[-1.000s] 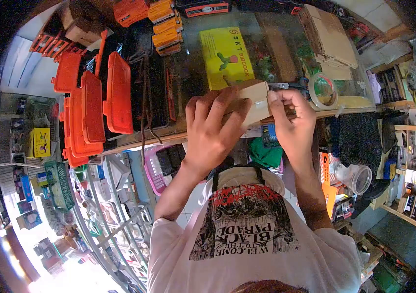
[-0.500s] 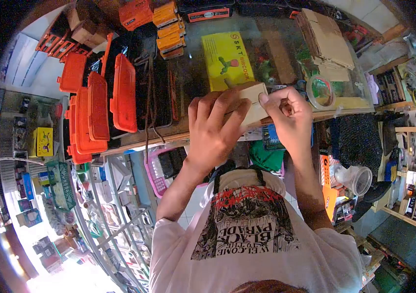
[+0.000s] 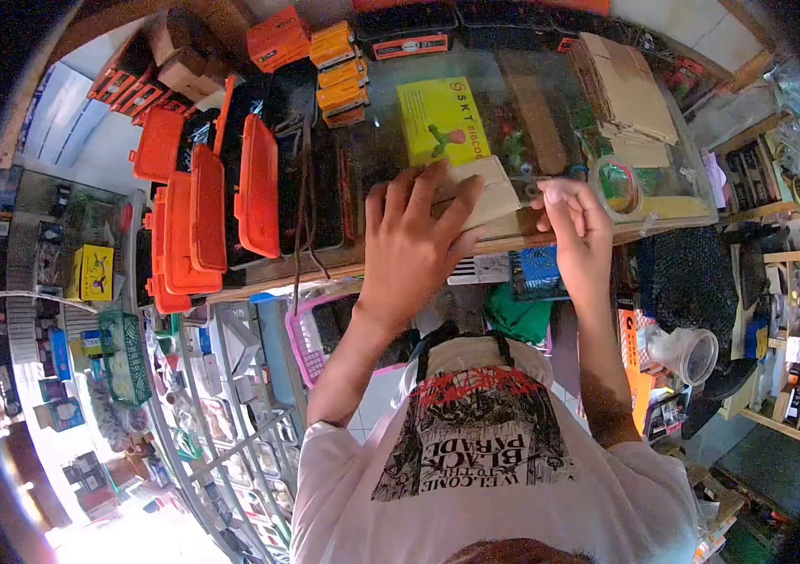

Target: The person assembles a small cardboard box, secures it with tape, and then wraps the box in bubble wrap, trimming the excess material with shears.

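Observation:
A small plain cardboard box (image 3: 492, 191) lies near the front edge of the glass-topped counter. My left hand (image 3: 419, 221) reaches over its left part, fingers spread across the top and thumb toward the near side, holding it. Just right of the box, apart from it, is my right hand (image 3: 580, 226). Its fingers are curled and the thumb and index tips are close together; whether anything is between them cannot be made out. Behind the box lies a yellow SKT Bibcock box (image 3: 439, 117), and a roll of clear tape (image 3: 618, 185) is beyond my right hand.
Orange-lidded cases (image 3: 195, 211) stand along the counter's left, with a dark cord (image 3: 303, 207) hanging beside them. Small orange boxes (image 3: 339, 80) are stacked farther back. Flattened cardboard (image 3: 627, 89) lies at the back right. A pink basket (image 3: 304, 343) sits below the counter edge.
My right hand has come off the cardboard box and shifted to the right. The box now lies lower on the counter under my left hand, whose fingers have spread wider.

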Motion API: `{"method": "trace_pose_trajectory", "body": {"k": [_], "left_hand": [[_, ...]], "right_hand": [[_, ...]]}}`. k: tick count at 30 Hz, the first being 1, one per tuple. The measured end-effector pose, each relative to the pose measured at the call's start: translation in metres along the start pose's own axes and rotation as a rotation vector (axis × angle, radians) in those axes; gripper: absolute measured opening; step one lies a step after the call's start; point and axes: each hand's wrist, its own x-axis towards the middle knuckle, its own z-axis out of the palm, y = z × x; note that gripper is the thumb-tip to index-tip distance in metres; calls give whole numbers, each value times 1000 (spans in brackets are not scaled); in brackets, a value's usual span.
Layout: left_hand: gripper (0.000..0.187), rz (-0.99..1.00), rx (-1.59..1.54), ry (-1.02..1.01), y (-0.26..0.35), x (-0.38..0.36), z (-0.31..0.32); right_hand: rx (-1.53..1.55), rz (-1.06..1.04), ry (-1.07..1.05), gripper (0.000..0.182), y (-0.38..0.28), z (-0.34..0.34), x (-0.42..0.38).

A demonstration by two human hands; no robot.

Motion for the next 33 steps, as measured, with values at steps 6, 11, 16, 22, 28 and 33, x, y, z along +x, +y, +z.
{"method": "trace_pose_trajectory", "body": {"k": [6, 11, 16, 22, 28, 33], "left_hand": [[55, 66, 2, -96, -3, 14, -12], [52, 59, -55, -160, -10, 18, -14], [48, -222, 130, -23, 7, 28, 1], [60, -460, -80, -61, 40, 48, 2], [57, -161, 125, 201, 41, 48, -7], [48, -149, -689, 134, 69, 19, -30]], "right_hand": [[-52, -2, 16, 21, -4, -25, -7], [-123, -48, 128, 20, -7, -62, -7], [-711, -311, 99, 23, -25, -94, 2], [-1070, -405, 22, 26, -6, -108, 5], [-756, -437, 99, 20, -20, -97, -1], [-465, -271, 29, 23, -50, -79, -37]]}}
